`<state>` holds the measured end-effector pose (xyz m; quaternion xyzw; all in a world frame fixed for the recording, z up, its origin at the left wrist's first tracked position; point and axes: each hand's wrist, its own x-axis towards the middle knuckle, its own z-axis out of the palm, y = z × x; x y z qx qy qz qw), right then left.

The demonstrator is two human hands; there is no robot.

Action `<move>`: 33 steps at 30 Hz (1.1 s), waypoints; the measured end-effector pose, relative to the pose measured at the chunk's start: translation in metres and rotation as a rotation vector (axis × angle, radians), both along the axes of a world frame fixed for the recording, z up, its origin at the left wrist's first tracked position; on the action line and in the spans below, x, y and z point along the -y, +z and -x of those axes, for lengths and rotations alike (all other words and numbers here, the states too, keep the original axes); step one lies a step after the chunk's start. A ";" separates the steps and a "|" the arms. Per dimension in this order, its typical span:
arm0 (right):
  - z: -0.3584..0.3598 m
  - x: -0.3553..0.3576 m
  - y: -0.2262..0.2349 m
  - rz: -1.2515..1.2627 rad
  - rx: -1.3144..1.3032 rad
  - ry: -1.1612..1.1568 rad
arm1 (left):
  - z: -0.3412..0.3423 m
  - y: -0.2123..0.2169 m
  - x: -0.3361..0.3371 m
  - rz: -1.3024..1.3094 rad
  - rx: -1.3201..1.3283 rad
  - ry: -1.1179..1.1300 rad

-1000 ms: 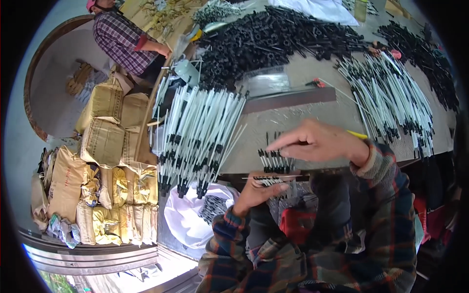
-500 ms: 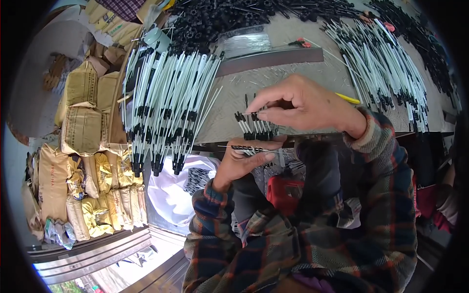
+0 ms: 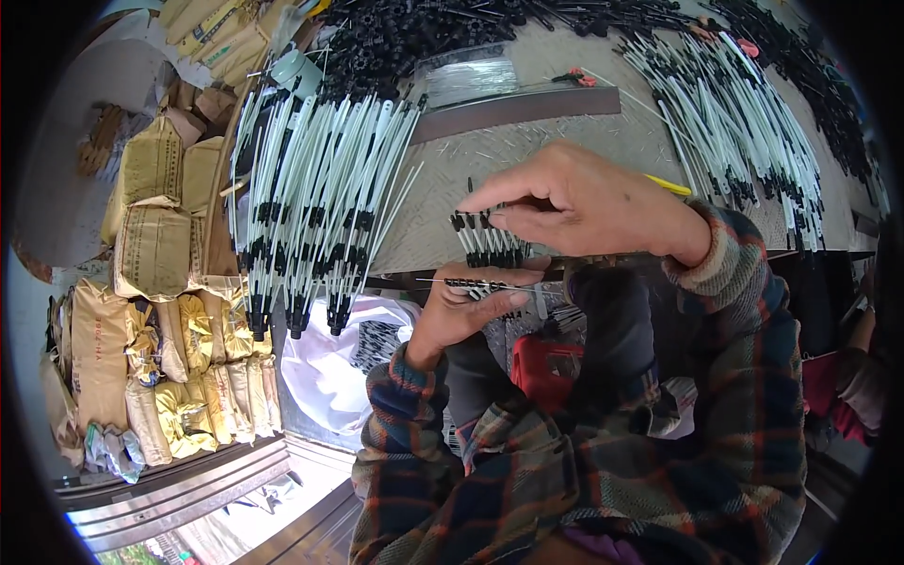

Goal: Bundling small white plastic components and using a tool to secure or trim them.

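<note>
A row of sticks [image 3: 490,258] is gripped by the left hand [image 3: 461,318] and seemingly worked by the right hand [image 3: 586,200], held narrow, contents unclear; steady alignment is likely required.

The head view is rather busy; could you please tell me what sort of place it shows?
Probably a small assembly workshop: a worktable bears heaps of small black parts and piles of white rods, and brown packages are stacked at the left.

Red lettering [image 3: 100,341] on a tan sack [image 3: 94,391], dark print [image 3: 176,165] on stacked parcels [image 3: 143,169], seemingly illegible
</note>
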<state>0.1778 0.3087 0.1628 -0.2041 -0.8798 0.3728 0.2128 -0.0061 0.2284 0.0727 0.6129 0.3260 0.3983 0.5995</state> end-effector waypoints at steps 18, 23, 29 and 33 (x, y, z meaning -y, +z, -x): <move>0.011 -0.011 -0.023 0.279 -0.201 0.066 | 0.002 -0.001 0.006 0.098 0.151 0.114; 0.010 -0.016 -0.020 0.205 -0.111 0.097 | 0.000 -0.008 0.009 0.092 0.243 0.153; 0.012 -0.015 -0.011 0.200 -0.120 0.104 | 0.001 -0.010 0.008 -0.018 0.213 0.184; 0.017 -0.009 -0.021 0.136 -0.188 0.038 | 0.006 -0.012 0.005 0.044 0.112 0.124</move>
